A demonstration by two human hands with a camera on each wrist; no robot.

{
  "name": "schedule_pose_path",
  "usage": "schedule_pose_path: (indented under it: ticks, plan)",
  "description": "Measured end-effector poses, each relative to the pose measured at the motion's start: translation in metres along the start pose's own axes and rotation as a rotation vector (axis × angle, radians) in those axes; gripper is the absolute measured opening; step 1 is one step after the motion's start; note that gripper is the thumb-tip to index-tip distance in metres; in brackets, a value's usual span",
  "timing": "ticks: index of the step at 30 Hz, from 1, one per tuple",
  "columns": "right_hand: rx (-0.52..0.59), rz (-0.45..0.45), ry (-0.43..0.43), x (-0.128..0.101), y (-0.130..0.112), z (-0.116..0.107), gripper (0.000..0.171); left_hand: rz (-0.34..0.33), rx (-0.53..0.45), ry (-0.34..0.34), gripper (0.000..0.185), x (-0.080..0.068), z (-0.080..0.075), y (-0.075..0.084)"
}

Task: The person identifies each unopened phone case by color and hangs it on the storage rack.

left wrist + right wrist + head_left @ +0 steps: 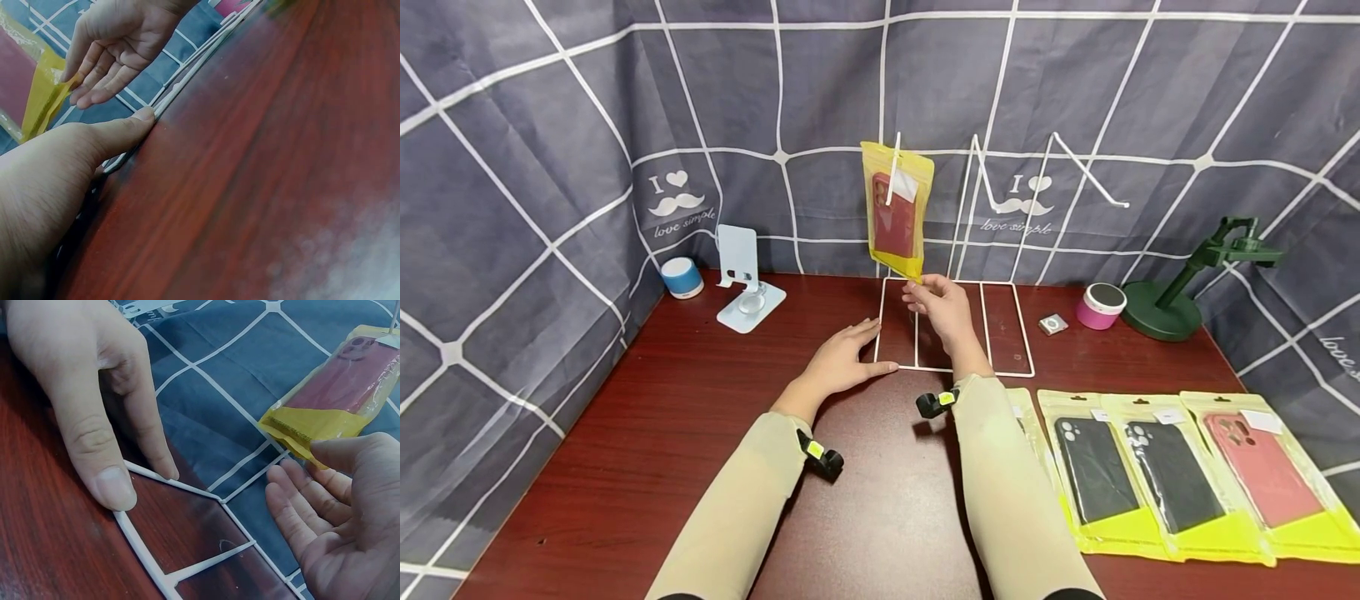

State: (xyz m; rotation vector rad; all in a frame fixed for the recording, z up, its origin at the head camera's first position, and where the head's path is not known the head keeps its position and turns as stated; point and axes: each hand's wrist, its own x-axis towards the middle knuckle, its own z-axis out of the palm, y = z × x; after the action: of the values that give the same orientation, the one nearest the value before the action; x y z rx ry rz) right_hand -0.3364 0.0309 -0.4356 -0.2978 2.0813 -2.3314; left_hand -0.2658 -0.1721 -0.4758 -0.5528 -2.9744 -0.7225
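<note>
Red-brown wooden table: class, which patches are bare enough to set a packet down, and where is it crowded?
The red-brown wooden table is bare left of the left hand, and between the sleeves. Crowded: front right, the yellow-edged phone-case packets; the white wire rack.
</note>
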Motion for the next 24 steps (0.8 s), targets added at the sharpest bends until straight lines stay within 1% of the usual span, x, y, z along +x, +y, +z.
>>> schedule_pose_path:
  ticks: [3,5,7,10,13,15,19,21,24]
  plan:
    - [-0.007,0.028,-0.023,-0.001,-0.001,0.001,0.026,0.001,-0.002,0.005,0.097,0.0,0.0,0.0]
    - [-0.037,0.046,-0.063,-0.001,0.0,0.0,0.028,0.004,-0.001,0.009,0.097,0.0,-0.001,0.0]
    - [-0.074,0.065,-0.122,-0.001,0.0,0.001,0.029,0.007,-0.001,0.014,0.096,0.0,-0.001,0.0]
    - [-0.134,0.085,-0.239,-0.003,0.0,0.003,0.031,0.013,0.006,0.018,0.096,0.001,-0.001,-0.001]
    - [-0.159,0.116,-0.337,-0.006,-0.003,0.007,0.031,0.021,0.005,0.017,0.096,0.001,-0.001,-0.001]
    - [-0.165,0.149,-0.383,-0.008,-0.004,0.008,0.031,0.025,0.003,0.015,0.095,0.001,-0.001,0.0]
    - [-0.18,0.195,-0.437,-0.01,-0.003,0.007,0.031,0.031,-0.003,0.02,0.094,0.001,0.0,-0.001]
    - [-0.181,0.181,-0.472,-0.011,-0.001,0.006,0.031,0.031,0.002,0.022,0.094,0.0,0.001,-0.001]
    - [-0.142,0.122,-0.52,-0.012,-0.001,0.007,0.032,0.038,0.008,0.02,0.093,0.0,0.001,-0.001]
